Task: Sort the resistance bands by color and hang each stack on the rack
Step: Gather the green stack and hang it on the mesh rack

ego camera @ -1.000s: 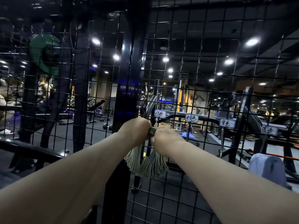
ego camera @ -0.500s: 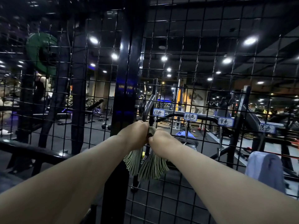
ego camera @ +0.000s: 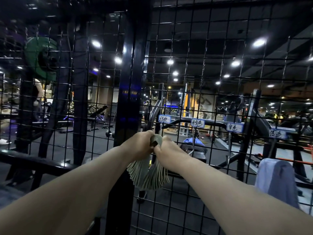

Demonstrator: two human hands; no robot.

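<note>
A thick stack of pale green resistance bands (ego camera: 149, 175) is folded over, its ends fanning downward. My left hand (ego camera: 138, 145) grips the fold from the left and my right hand (ego camera: 166, 150) grips it from the right, both held against the black wire grid rack (ego camera: 211, 68). Just above and right of my hands is a white handwritten label (ego camera: 164, 118) on the grid. Whatever the fold sits over is hidden behind my hands. Three more labels run to the right: one (ego camera: 197, 123), another (ego camera: 234, 127) and the last (ego camera: 277, 134).
A black upright post (ego camera: 130, 92) stands at the left edge of the rack. A light blue cloth (ego camera: 277, 180) hangs at the lower right. Behind the grid are gym machines, benches and a green weight plate (ego camera: 41, 58).
Both hands stay on the green stack at the same spot on the grid. The view has shifted slightly; nothing was let go.
</note>
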